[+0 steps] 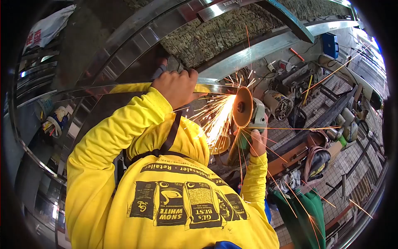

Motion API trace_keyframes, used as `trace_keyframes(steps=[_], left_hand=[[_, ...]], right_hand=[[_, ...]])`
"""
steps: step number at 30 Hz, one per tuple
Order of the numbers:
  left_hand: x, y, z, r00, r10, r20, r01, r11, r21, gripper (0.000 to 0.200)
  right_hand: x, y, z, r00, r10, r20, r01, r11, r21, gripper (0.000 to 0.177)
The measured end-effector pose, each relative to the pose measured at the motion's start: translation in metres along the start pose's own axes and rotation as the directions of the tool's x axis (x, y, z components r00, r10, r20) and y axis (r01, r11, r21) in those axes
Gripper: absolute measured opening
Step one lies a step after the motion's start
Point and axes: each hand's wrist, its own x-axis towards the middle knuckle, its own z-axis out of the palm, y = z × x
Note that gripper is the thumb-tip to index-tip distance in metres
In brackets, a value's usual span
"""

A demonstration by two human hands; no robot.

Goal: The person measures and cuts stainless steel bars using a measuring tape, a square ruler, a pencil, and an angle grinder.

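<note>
My left hand (pixel 177 88) is closed around a shiny metal bar (pixel 220 89) that runs across the view. In my right hand (pixel 259 142) is an angle grinder (pixel 259 113), its body partly covered by the fingers. The grinder's orange-brown disc (pixel 243 107) stands nearly upright at the bar's right end. A dense spray of sparks (pixel 219 118) streams down and left from the disc, and single sparks fly right. Yellow sleeves cover both arms. Yellow cloth with a dark strap (pixel 172 133) lies between them, hiding what is below.
Metal frame rails (pixel 265 50) and a rough, weathered board (pixel 219 37) lie beyond the bar. On the right are a blue case (pixel 330 45), a bucket (pixel 277 104), cables, tools and green cloth (pixel 302 216). A white sack (pixel 49 25) lies at upper left.
</note>
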Motion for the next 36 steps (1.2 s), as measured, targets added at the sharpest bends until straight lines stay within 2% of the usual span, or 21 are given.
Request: trace_keyframes(steps=[12, 20, 29, 36], left_hand=[[0.001, -0.001, 0.000, 1.000, 0.004, -0.010, -0.004, 1.000, -0.002, 0.071], [0.000, -0.002, 0.001, 1.000, 0.009, -0.009, -0.009, 1.000, -0.025, 0.069], [0.000, 0.000, 0.000, 1.000, -0.009, 0.007, 0.009, 1.000, -0.030, 0.068], [0.000, 0.000, 0.001, 1.000, -0.013, 0.013, 0.013, 1.000, -0.017, 0.065]], right_hand=[[0.002, -0.002, 0.000, 1.000, -0.002, -0.013, 0.002, 1.000, -0.012, 0.091], [-0.001, -0.005, 0.004, 0.998, 0.063, -0.023, -0.063, 0.998, -0.011, 0.103], [0.003, -0.003, 0.004, 0.999, 0.037, -0.009, -0.037, 0.998, 0.055, 0.099], [0.005, -0.005, 0.005, 0.999, 0.027, -0.042, -0.027, 1.000, 0.003, 0.086]])
